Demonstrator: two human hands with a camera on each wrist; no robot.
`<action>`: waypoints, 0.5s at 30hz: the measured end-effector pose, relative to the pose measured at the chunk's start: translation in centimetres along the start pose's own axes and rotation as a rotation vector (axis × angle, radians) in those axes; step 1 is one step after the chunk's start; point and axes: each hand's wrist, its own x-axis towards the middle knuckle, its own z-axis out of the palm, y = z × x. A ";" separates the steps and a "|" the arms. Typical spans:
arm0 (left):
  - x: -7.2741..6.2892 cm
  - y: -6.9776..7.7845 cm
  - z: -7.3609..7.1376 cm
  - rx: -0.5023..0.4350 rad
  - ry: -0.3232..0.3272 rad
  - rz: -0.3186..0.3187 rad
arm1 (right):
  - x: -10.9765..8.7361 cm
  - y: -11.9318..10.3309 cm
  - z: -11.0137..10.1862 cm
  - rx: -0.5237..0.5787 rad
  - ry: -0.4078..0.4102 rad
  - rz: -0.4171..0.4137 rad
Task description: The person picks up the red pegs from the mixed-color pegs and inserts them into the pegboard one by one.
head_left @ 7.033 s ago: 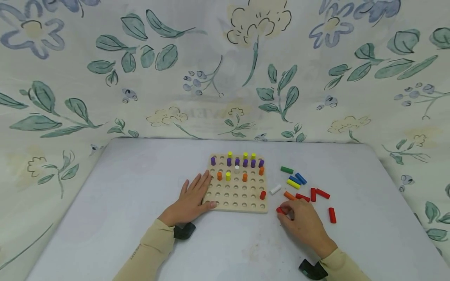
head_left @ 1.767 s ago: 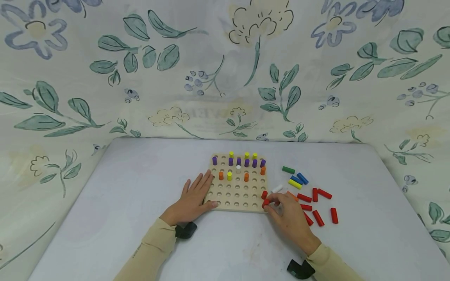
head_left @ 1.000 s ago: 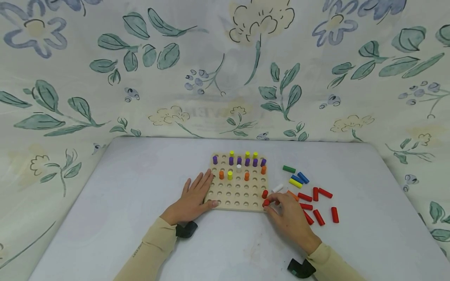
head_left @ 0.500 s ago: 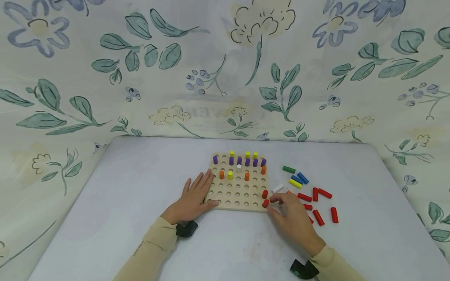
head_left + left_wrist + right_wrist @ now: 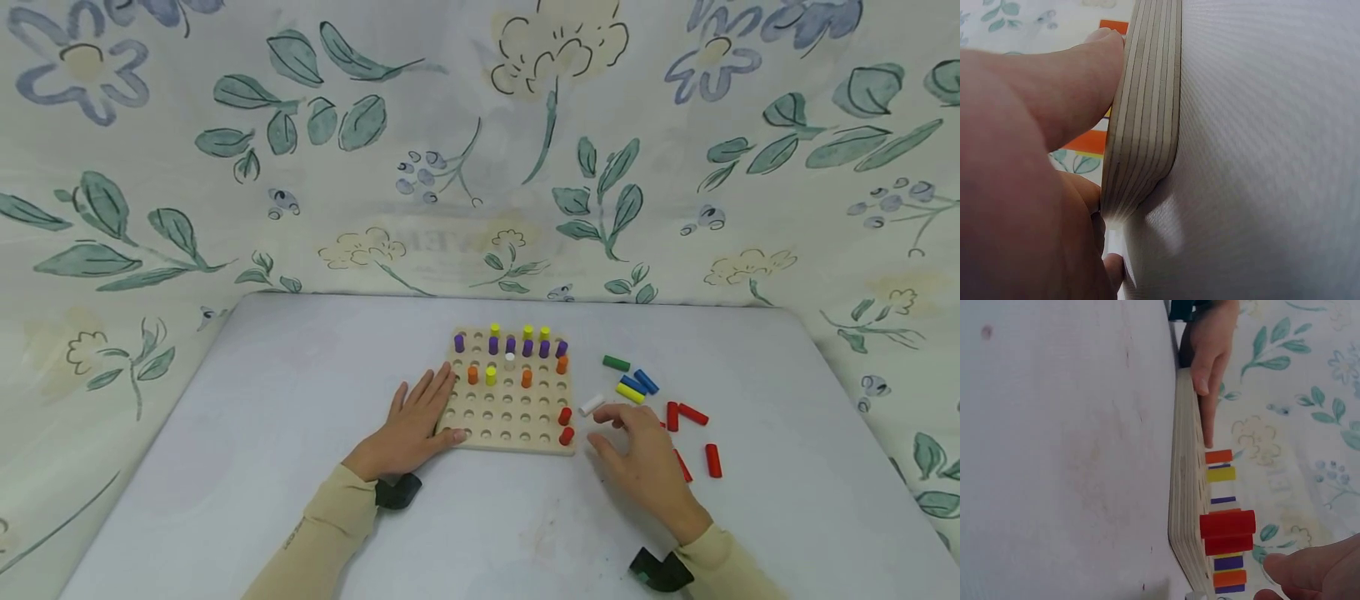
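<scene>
A wooden pegboard (image 5: 506,425) lies flat on the table, with purple, yellow, orange and white pegs standing in its far rows. Two red pegs stand at its right edge, the nearer red peg (image 5: 566,436) in the front corner hole. My left hand (image 5: 405,429) rests on the board's left edge, fingers straight and thumb on the front corner; the left wrist view shows the thumb against the layered wooden side. My right hand (image 5: 648,458) hovers just right of the board, thumb and index finger apart with nothing between them. It hides some loose pegs.
Right of the board lie a white peg (image 5: 592,405), a green peg (image 5: 616,363), blue pegs, a yellow peg (image 5: 630,393) and several red pegs, one red peg (image 5: 713,460) farthest right. A floral curtain (image 5: 480,167) hangs behind the white table (image 5: 315,350).
My right hand has let go of the red peg, which now stands in the board's front right corner hole, and has drawn back to the right. My left hand has stayed put.
</scene>
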 end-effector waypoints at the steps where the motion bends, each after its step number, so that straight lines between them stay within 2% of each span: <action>1: 0.0 0.0 0.0 -0.003 0.000 0.000 | 0.1 0.1 -0.2 0.001 0.009 -0.003; 7: 0.0 0.0 0.0 -0.005 -0.005 -0.003 | 0.3 0.5 -1.0 0.010 0.058 -0.028; 15: 0.1 -0.2 0.2 -0.011 -0.001 -0.001 | 0.6 1.5 -1.5 0.053 0.084 -0.036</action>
